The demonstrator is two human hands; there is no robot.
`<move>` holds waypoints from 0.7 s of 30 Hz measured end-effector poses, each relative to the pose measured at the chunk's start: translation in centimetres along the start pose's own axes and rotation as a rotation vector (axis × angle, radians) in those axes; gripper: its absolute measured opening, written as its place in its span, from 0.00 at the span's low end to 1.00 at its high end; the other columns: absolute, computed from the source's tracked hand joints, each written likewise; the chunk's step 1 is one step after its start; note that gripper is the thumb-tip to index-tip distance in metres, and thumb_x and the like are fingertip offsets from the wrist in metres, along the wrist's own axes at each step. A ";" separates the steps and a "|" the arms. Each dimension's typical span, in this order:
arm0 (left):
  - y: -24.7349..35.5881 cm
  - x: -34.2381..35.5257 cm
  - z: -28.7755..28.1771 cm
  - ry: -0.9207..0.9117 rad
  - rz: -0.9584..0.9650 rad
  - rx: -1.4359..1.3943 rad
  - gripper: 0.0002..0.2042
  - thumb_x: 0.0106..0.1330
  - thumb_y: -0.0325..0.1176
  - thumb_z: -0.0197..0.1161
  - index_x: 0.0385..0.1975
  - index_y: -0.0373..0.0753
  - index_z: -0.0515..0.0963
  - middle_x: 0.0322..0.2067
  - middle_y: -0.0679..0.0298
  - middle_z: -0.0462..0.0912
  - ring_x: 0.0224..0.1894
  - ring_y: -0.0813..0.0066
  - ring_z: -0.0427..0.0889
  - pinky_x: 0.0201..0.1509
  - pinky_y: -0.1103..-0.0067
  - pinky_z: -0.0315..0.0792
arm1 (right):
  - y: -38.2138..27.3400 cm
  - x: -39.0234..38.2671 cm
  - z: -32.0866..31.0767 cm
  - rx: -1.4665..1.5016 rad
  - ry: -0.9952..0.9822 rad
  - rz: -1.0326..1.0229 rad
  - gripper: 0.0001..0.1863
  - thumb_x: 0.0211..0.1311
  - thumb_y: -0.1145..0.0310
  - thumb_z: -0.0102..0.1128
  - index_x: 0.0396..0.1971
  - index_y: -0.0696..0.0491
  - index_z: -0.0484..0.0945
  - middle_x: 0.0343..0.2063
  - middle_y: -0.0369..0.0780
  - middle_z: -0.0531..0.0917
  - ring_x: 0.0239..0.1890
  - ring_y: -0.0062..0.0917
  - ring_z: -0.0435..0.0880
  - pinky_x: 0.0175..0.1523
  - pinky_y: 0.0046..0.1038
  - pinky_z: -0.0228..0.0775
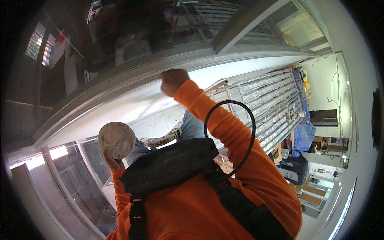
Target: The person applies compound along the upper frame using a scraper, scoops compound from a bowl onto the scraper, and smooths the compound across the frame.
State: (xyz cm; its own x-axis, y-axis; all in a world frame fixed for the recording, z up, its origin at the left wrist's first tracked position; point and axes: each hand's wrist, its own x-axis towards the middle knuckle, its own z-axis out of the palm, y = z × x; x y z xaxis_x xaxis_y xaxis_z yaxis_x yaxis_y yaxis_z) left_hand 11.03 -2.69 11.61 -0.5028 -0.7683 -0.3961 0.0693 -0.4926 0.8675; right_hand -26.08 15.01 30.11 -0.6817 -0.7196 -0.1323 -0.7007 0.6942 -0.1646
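My left hand [112,161] is raised at the lower left and grips a round, pale, plaster-smeared bowl [117,140] from underneath. My right hand [173,81] is lifted higher in the middle of the view. Its fingers are closed in a fist pressed against the white frame beam [120,86] that runs diagonally overhead. Nothing shows inside the fist. Both arms wear orange sleeves. A black chest pack [168,166] with straps hangs on my front, and a black cable loop [251,120] curves beside my right arm.
Below me are my jeans [193,125] and a paint-stained ladder step [164,140]. Glass panes [90,192] lie at the lower left, dark glazing [152,28] above the beam. Metal racks with shiny sheeting [272,102], a blue tarp [304,134] and boxes fill the right.
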 end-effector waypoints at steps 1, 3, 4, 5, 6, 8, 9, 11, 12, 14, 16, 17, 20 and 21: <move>0.6 -0.1 0.9 -0.005 -0.008 -0.007 0.30 0.64 0.48 0.52 0.62 0.37 0.60 0.58 0.55 0.66 0.60 0.59 0.67 0.61 0.65 0.66 | -1.1 -0.6 -0.7 0.111 -0.036 -0.026 0.13 0.47 0.68 0.50 0.29 0.56 0.80 0.27 0.50 0.82 0.32 0.43 0.82 0.41 0.40 0.74; 1.2 0.0 3.2 0.093 -0.075 -0.141 0.30 0.64 0.48 0.52 0.61 0.37 0.60 0.58 0.54 0.67 0.59 0.59 0.68 0.60 0.64 0.66 | 2.1 -2.8 1.0 0.170 0.134 -0.248 0.18 0.50 0.74 0.45 0.41 0.53 0.79 0.31 0.49 0.82 0.36 0.42 0.82 0.42 0.39 0.74; 1.7 0.0 3.9 0.129 -0.094 -0.184 0.30 0.64 0.48 0.52 0.61 0.37 0.60 0.58 0.54 0.67 0.59 0.59 0.68 0.60 0.64 0.66 | 4.2 -3.5 2.5 0.132 0.333 -0.435 0.22 0.50 0.76 0.43 0.46 0.51 0.78 0.33 0.49 0.82 0.38 0.41 0.82 0.43 0.38 0.74; 1.9 0.2 4.0 0.067 -0.111 -0.206 0.30 0.63 0.49 0.52 0.61 0.37 0.60 0.58 0.54 0.67 0.59 0.59 0.68 0.60 0.64 0.67 | 7.6 -4.8 3.4 0.100 0.260 -0.312 0.24 0.51 0.77 0.42 0.49 0.50 0.76 0.35 0.48 0.82 0.39 0.41 0.81 0.44 0.38 0.74; 2.6 -0.1 3.6 0.020 -0.120 -0.222 0.30 0.63 0.49 0.52 0.61 0.37 0.60 0.57 0.54 0.67 0.59 0.59 0.69 0.60 0.64 0.67 | 9.9 -6.5 2.4 0.082 0.183 -0.201 0.26 0.52 0.78 0.42 0.53 0.48 0.75 0.37 0.47 0.82 0.40 0.40 0.81 0.45 0.37 0.74; 2.5 -0.1 3.0 0.053 -0.119 -0.202 0.30 0.63 0.49 0.52 0.61 0.37 0.60 0.57 0.54 0.67 0.59 0.59 0.69 0.60 0.64 0.67 | 12.9 -8.9 -0.6 0.149 0.009 0.321 0.27 0.53 0.74 0.47 0.55 0.40 0.72 0.48 0.42 0.79 0.49 0.38 0.78 0.54 0.33 0.70; 2.3 0.1 2.9 0.071 -0.122 -0.184 0.30 0.63 0.49 0.52 0.61 0.37 0.60 0.57 0.54 0.67 0.58 0.59 0.69 0.60 0.64 0.67 | 15.9 -9.9 -0.5 0.040 0.174 0.190 0.27 0.54 0.73 0.49 0.57 0.40 0.70 0.50 0.39 0.78 0.51 0.36 0.76 0.57 0.36 0.66; 1.8 0.7 1.1 0.039 -0.125 -0.205 0.30 0.63 0.49 0.52 0.61 0.36 0.61 0.57 0.54 0.67 0.58 0.58 0.69 0.60 0.64 0.66 | 20.3 -11.0 0.8 -0.150 0.396 0.029 0.28 0.55 0.71 0.53 0.59 0.40 0.68 0.54 0.36 0.75 0.55 0.33 0.72 0.61 0.41 0.59; 1.4 1.1 0.9 0.006 -0.126 -0.237 0.30 0.63 0.49 0.52 0.61 0.36 0.61 0.58 0.54 0.67 0.59 0.58 0.68 0.60 0.64 0.66 | 22.1 -11.0 1.3 -0.236 0.460 -0.003 0.29 0.54 0.71 0.54 0.60 0.40 0.67 0.56 0.36 0.73 0.58 0.32 0.69 0.63 0.42 0.55; 1.8 0.9 1.4 0.016 -0.118 -0.235 0.30 0.63 0.49 0.52 0.60 0.36 0.61 0.57 0.53 0.67 0.58 0.58 0.69 0.60 0.64 0.66 | 24.7 -10.1 2.9 -0.332 0.464 -0.065 0.31 0.54 0.69 0.57 0.61 0.40 0.65 0.58 0.34 0.71 0.59 0.32 0.68 0.63 0.42 0.55; 3.3 0.2 3.3 0.027 -0.105 -0.231 0.30 0.63 0.49 0.51 0.60 0.35 0.61 0.57 0.53 0.67 0.58 0.58 0.69 0.60 0.64 0.67 | 25.8 -9.1 4.1 -0.385 0.425 -0.049 0.34 0.52 0.70 0.58 0.62 0.39 0.63 0.60 0.32 0.69 0.60 0.31 0.67 0.65 0.42 0.53; 4.3 -0.7 5.0 0.045 -0.112 -0.211 0.30 0.63 0.48 0.52 0.60 0.35 0.61 0.57 0.53 0.67 0.58 0.58 0.69 0.60 0.64 0.66 | 26.2 -8.4 4.6 -0.385 0.482 -0.103 0.36 0.51 0.71 0.58 0.63 0.37 0.62 0.62 0.30 0.67 0.61 0.30 0.66 0.65 0.41 0.52; 3.2 -0.4 4.1 0.064 -0.107 -0.209 0.30 0.63 0.48 0.53 0.60 0.36 0.61 0.57 0.53 0.68 0.58 0.58 0.69 0.60 0.64 0.66 | 26.9 -7.8 6.8 -0.488 0.478 -0.065 0.37 0.50 0.72 0.58 0.63 0.35 0.62 0.62 0.29 0.66 0.61 0.28 0.66 0.64 0.40 0.51; 2.4 -0.1 2.8 0.075 -0.090 -0.230 0.30 0.62 0.47 0.54 0.60 0.36 0.61 0.57 0.54 0.68 0.58 0.58 0.69 0.60 0.64 0.67 | 26.7 -7.7 6.9 -0.519 0.437 -0.030 0.36 0.51 0.71 0.56 0.64 0.35 0.61 0.61 0.28 0.67 0.61 0.26 0.66 0.63 0.41 0.51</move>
State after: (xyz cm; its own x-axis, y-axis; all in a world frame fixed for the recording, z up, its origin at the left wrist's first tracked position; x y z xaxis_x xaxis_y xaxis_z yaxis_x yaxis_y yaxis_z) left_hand 8.84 -2.60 14.57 -0.4514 -0.7410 -0.4973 0.2259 -0.6340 0.7396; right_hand -38.06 38.95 20.00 -0.6067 -0.7401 0.2902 -0.6562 0.6723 0.3427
